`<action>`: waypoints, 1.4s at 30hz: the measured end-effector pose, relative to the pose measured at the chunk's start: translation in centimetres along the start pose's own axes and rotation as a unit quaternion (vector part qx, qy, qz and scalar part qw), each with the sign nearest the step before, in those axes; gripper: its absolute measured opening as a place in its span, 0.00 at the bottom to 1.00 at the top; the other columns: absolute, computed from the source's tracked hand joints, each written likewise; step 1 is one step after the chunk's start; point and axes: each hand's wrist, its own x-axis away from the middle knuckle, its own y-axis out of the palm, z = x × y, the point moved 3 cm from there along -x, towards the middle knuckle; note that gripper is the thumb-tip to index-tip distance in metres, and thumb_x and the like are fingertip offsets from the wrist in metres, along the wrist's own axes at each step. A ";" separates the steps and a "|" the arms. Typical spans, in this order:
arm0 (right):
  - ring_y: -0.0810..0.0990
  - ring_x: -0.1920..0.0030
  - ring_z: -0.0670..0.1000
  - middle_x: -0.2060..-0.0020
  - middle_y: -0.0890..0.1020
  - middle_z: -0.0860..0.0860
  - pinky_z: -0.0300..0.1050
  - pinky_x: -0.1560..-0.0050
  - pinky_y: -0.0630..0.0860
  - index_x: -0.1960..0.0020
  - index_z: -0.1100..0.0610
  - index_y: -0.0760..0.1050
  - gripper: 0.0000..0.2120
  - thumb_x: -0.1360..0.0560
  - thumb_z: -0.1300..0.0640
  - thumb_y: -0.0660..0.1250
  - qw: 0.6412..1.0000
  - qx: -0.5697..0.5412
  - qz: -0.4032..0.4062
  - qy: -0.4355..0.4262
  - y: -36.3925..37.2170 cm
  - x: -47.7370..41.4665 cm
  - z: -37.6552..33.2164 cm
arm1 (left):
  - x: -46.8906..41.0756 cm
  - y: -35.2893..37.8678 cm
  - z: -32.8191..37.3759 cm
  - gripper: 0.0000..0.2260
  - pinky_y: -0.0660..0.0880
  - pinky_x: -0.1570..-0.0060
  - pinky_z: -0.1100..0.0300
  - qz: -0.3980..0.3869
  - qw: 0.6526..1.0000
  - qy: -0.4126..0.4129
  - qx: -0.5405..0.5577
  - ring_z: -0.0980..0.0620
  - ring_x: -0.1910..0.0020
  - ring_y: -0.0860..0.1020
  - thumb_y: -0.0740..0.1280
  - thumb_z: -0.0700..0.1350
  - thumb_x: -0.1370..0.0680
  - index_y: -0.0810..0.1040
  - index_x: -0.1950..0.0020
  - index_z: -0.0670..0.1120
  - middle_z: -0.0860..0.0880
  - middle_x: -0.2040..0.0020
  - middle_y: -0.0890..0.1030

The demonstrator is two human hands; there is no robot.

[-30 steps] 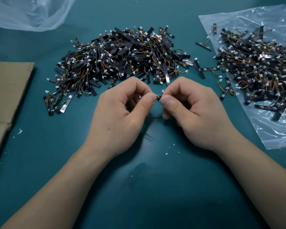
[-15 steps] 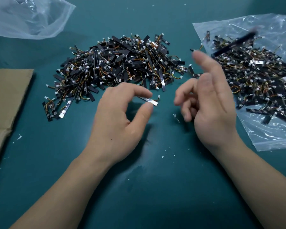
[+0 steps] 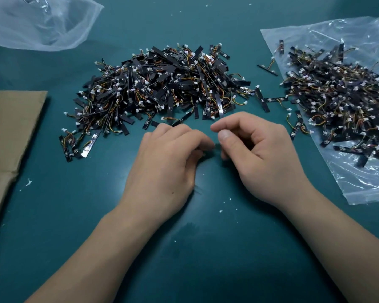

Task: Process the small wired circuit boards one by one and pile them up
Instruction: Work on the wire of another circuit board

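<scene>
Teal work mat (image 3: pixel 206 248), flecked with white crumbs (image 3: pixel 221 211).

- Main heap of small wired circuit boards (image 3: pixel 162 88) at 12 o'clock from the hands. Black strips, thin orange and yellow leads, white plug ends, all tangled.
- Second heap (image 3: pixel 341 101) at 2 o'clock, lying on a flat clear plastic bag (image 3: pixel 370 189).
- A few stray boards (image 3: pixel 262 99) lie on the mat between the two heaps.
- I cannot tell which heap is the processed one.
- Crumpled clear bag (image 3: pixel 37 22) at 10 o'clock. Cardboard sheet (image 3: pixel 7 132) at 9 o'clock.

Hands:
- Left hand (image 3: pixel 169 162) is low over the mat at centre, knuckles up, fingers curled under. Whether it pinches anything, I cannot tell.
- One black strip (image 3: pixel 182 120) shows just past its knuckles. It may be held or only lying at the heap's edge.
- Right hand (image 3: pixel 256 149) is just beside the left, not touching it. Its fingers are curled, with forefinger tip and thumb close together. Nothing shows between them, and I cannot tell if they grip something small.

Handling, as judged:
- Each board looks very light, thin and stiff.
- The leads are limp and likely to snag neighbouring boards.
- The solder joints are probably the weak point.
- Best taken by the strip itself, pinched across its long edges near one end.
- Lift it slowly so that hooked wires slip free.
- Pulling by the wire or plug risks tearing the lead off or dragging a clump along.
</scene>
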 end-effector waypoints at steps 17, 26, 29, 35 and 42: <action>0.81 0.62 0.46 0.64 0.84 0.40 0.42 0.60 0.72 0.52 0.46 0.80 0.07 0.19 0.48 0.64 0.992 0.047 -0.119 -0.011 -0.1 -0.1 -0.7 | 0.1 -1.1 0.4 0.07 0.71 0.52 0.69 0.096 0.984 0.021 0.151 0.59 0.55 0.78 0.71 0.40 0.22 0.80 0.52 0.53 0.60 0.56 0.80; 0.76 0.71 0.45 0.69 0.81 0.47 0.35 0.66 0.71 0.55 0.49 0.77 0.08 0.17 0.54 0.65 0.996 -0.058 -0.071 -0.016 -0.2 -0.3 -0.5 | -0.1 -1.0 0.1 0.04 0.77 0.64 0.55 0.057 0.964 -0.058 0.254 0.49 0.64 0.81 0.67 0.52 0.19 0.80 0.48 0.55 0.55 0.59 0.83; 0.72 0.73 0.51 0.71 0.78 0.51 0.44 0.70 0.69 0.58 0.49 0.75 0.09 0.19 0.49 0.64 0.997 -0.081 -0.017 0.003 -0.4 -0.5 -0.3 | -0.1 -0.7 0.3 0.10 0.74 0.62 0.57 0.023 0.974 -0.056 0.217 0.50 0.63 0.79 0.64 0.52 0.18 0.82 0.52 0.51 0.52 0.63 0.82; 0.69 0.71 0.47 0.71 0.74 0.52 0.42 0.69 0.67 0.60 0.50 0.76 0.14 0.19 0.47 0.61 0.997 -0.051 -0.050 -0.012 -0.2 -0.2 -0.6 | -0.1 -0.8 0.4 0.09 0.70 0.65 0.62 -0.014 0.973 -0.048 0.227 0.49 0.66 0.76 0.66 0.47 0.19 0.82 0.58 0.50 0.50 0.66 0.79; 0.68 0.72 0.44 0.74 0.71 0.42 0.34 0.68 0.62 0.60 0.49 0.76 0.13 0.17 0.52 0.62 0.999 -0.019 -0.045 -0.014 -0.2 -0.2 -0.6 | 0.2 -0.8 0.5 0.09 0.71 0.67 0.57 -0.016 0.974 -0.052 0.221 0.48 0.68 0.75 0.65 0.48 0.20 0.81 0.58 0.49 0.49 0.67 0.80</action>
